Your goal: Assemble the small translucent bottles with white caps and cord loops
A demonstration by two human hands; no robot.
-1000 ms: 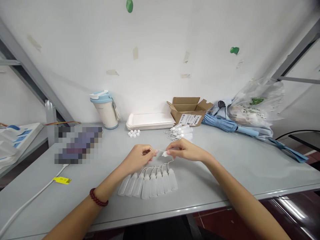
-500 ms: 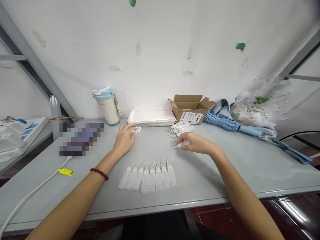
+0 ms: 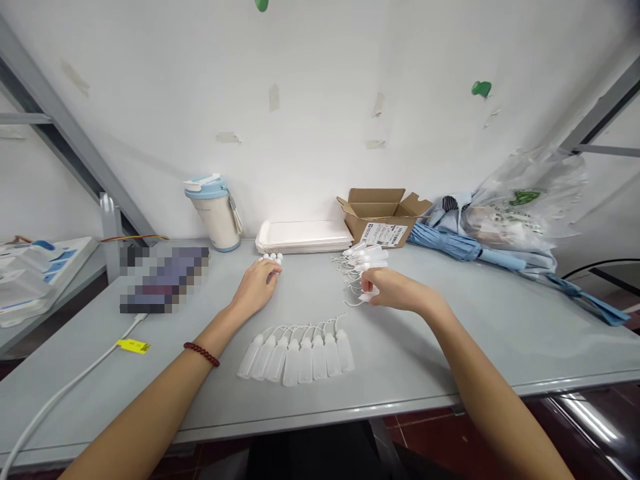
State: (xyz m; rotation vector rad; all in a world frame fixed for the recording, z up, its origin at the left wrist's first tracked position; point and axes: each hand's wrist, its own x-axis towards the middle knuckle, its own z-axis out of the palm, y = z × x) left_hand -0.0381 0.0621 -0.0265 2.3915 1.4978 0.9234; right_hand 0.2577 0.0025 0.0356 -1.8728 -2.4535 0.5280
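My right hand (image 3: pixel 395 288) pinches a small translucent plastic bottle (image 3: pixel 369 295) with a thin white cord at its neck, at the near end of a loose pile of similar bottles (image 3: pixel 373 253). My left hand (image 3: pixel 256 285) rests on the table with its fingers curled in, right by a cluster of small white caps (image 3: pixel 273 257). What its fingertips hold, if anything, is hidden. In front of me, several translucent bottles (image 3: pixel 305 362) lie side by side in a fanned row, their white cords pointing away from me.
An open cardboard box (image 3: pixel 383 227) and a stack of white flat packs (image 3: pixel 305 235) stand along the wall. A tumbler (image 3: pixel 215 217) is at back left, near a blurred phone (image 3: pixel 167 277) with a white cable (image 3: pixel 65 387). A folded blue umbrella (image 3: pixel 450 243) and plastic bag (image 3: pixel 530 200) lie right.
My left hand has drawn slightly back toward me, uncovering more of the white caps. My right hand has lowered the held bottle slightly. The bottle row is unchanged.
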